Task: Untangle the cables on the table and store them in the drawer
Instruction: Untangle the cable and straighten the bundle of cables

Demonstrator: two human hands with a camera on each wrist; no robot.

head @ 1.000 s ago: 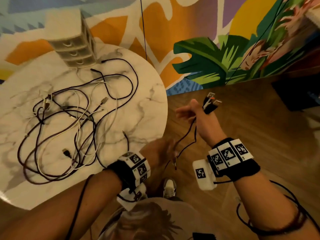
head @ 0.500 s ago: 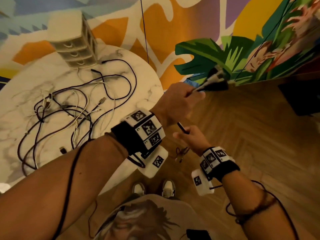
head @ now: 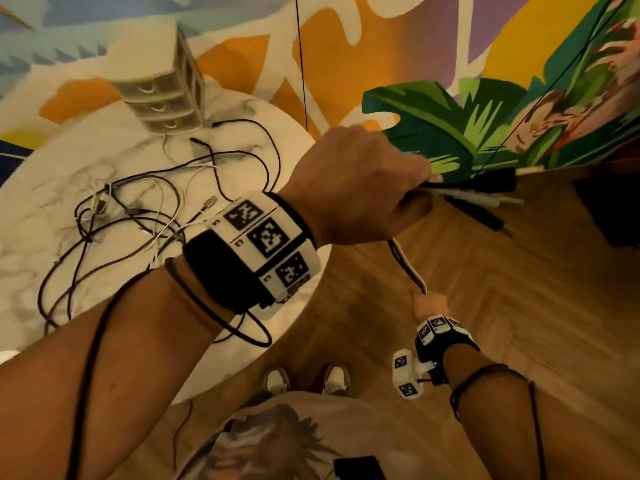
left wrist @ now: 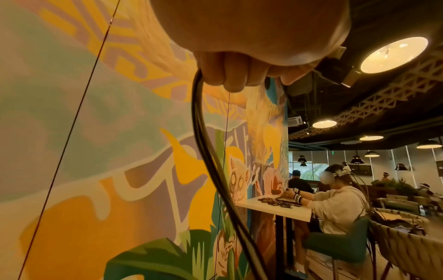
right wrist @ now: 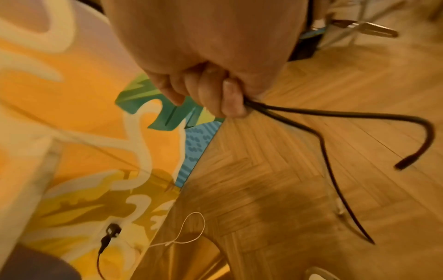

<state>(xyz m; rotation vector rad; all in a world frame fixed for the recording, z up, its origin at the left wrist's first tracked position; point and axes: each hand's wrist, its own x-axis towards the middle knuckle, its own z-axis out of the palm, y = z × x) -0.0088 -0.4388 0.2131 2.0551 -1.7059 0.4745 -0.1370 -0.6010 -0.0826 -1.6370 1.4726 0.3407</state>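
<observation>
My left hand (head: 367,188) is raised to the right of the table and grips a bundle of held cables (head: 405,265), black and white. Their plug ends (head: 485,188) stick out to the right of the fist. In the left wrist view my fingers (left wrist: 225,75) curl round the black cable (left wrist: 208,151). The bundle runs down to my right hand (head: 429,304), which pinches it low over the floor. In the right wrist view two loose black cable ends (right wrist: 335,115) hang out of the right hand (right wrist: 223,91). A tangle of cables (head: 138,220) lies on the marble table (head: 52,174).
A small three-drawer unit (head: 162,91), drawers shut, stands at the table's far edge against the painted wall (head: 346,46). Herringbone wood floor (head: 519,323) lies to the right, with a dark object (head: 609,209) at its edge. My shoes (head: 308,379) are below.
The plug ends passed from my right hand to my left. The left hand has risen with them, and the right hand has slid down the cables, which now stretch between the hands.
</observation>
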